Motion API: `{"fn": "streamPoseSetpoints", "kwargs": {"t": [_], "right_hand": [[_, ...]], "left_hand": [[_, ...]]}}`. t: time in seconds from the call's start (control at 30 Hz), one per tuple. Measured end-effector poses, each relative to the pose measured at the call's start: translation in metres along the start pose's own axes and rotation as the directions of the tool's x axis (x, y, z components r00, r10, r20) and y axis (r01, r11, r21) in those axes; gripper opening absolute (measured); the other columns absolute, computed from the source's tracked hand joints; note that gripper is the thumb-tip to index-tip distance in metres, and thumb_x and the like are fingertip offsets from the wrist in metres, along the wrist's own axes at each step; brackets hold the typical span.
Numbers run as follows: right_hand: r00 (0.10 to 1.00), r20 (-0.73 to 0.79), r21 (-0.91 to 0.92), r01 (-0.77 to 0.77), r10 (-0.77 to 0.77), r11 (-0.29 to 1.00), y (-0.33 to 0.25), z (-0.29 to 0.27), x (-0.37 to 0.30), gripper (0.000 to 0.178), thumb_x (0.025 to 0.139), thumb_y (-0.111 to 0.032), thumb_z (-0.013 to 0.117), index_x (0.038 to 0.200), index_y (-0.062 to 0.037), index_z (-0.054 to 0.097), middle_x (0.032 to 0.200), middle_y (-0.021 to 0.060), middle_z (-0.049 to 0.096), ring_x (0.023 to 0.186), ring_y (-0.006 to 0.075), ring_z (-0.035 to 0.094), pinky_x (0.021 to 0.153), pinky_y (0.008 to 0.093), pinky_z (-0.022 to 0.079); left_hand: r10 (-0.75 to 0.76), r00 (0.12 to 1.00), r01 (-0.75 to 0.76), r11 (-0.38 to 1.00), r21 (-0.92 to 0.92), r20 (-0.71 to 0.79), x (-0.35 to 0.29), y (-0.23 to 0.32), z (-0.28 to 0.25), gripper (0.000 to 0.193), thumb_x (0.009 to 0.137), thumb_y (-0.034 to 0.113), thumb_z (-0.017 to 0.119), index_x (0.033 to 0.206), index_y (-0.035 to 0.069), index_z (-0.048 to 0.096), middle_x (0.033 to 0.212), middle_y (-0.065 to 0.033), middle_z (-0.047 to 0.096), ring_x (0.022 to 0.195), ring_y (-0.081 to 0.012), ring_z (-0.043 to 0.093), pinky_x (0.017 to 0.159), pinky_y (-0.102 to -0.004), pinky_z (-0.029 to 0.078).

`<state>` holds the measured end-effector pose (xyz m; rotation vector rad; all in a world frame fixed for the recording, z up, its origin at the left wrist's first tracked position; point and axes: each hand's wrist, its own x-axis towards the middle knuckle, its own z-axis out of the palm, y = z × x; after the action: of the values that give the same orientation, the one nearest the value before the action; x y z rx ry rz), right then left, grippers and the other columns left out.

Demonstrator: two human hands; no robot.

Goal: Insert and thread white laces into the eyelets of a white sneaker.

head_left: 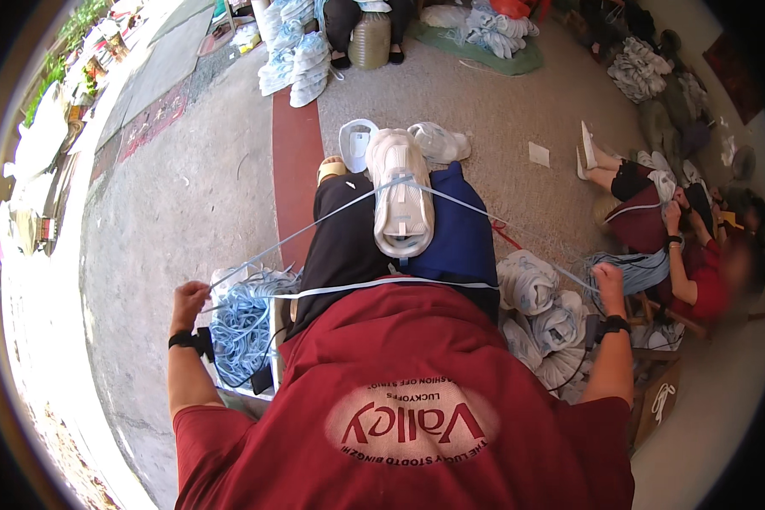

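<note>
A white sneaker (404,212) rests on my lap between my thighs, its toe pointing away from me. Through the upper part of its lacing area runs a light blue shoelace (314,223), pulled out taut in a wide V. At the left, my left hand (191,303) is closed around one end, above a white box of loose blue laces (248,336). My right hand (609,285) pinches the other end far out to the right, near a bundle of pale blue laces (637,272). A light strap (357,289) crosses my waist.
Two pale shoe pieces, a clear-bagged shoe (440,142) and a sole-like one (357,140), lie beyond my knees. Wrapped white shoes (544,314) are piled by my right thigh. A seated person in red (710,280) works at the right; another person's legs (344,25) show ahead.
</note>
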<state>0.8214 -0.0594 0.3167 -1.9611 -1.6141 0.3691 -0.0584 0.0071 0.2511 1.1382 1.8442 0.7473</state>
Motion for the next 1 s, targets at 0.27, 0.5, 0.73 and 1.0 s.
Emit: {"fn": "streamPoseSetpoints", "kwargs": {"t": [0.27, 0.5, 0.73, 1.0], "right_hand": [[0.84, -0.076, 0.138, -0.525, 0.538, 0.84, 0.077, -0.126, -0.12, 0.016, 0.078, -0.012, 0.055, 0.067, -0.0009, 0.056, 0.057, -0.0021, 0.045, 0.049, 0.006, 0.038, 0.045, 0.0237, 0.029], [0.832, -0.159, 0.009, -0.537, 0.532, 0.843, 0.172, -0.163, -0.208, 0.017, 0.076, -0.009, 0.056, 0.066, 0.0034, 0.052, 0.058, 0.0046, 0.052, 0.052, 0.0139, 0.047, 0.049, 0.0324, 0.038], [0.796, -0.162, -0.586, -0.553, 0.583, 0.592, 0.176, -0.107, -0.188, 0.021, 0.079, -0.011, 0.059, 0.064, 0.0044, 0.058, 0.063, 0.0171, 0.059, 0.052, 0.0309, 0.049, 0.052, 0.0376, 0.042], [0.725, 0.684, 0.606, -0.624, 0.078, 0.492, -0.162, 0.099, 0.047, 0.019, 0.083, -0.013, 0.055, 0.067, -0.0079, 0.046, 0.062, -0.0008, 0.043, 0.05, 0.0093, 0.044, 0.044, 0.0226, 0.031]], "left_hand": [[-0.294, 0.923, 0.307, 0.951, 0.015, -0.25, -0.104, -0.092, -0.142, 0.002, 0.077, 0.009, 0.063, 0.077, 0.008, 0.063, 0.059, -0.0017, 0.059, 0.042, -0.0053, 0.043, 0.036, -0.02, 0.033], [-0.401, 0.822, 0.487, 0.863, 0.133, -0.405, -0.136, -0.148, -0.176, 0.006, 0.073, 0.005, 0.064, 0.077, 0.0, 0.063, 0.059, -0.0087, 0.06, 0.044, -0.012, 0.051, 0.036, -0.0244, 0.036], [-0.234, 0.852, 0.502, 0.617, 0.606, -0.468, -0.08, -0.185, -0.082, 0.025, 0.062, 0.027, 0.071, 0.062, 0.002, 0.066, 0.06, -0.0133, 0.061, 0.051, -0.0203, 0.06, 0.053, -0.0341, 0.048], [0.17, 0.855, 0.21, 0.751, -0.626, 0.491, -0.002, 0.129, 0.155, 0.013, 0.086, 0.016, 0.06, 0.078, 0.006, 0.058, 0.061, 0.0028, 0.051, 0.053, -0.0072, 0.048, 0.05, -0.0203, 0.041]]}}
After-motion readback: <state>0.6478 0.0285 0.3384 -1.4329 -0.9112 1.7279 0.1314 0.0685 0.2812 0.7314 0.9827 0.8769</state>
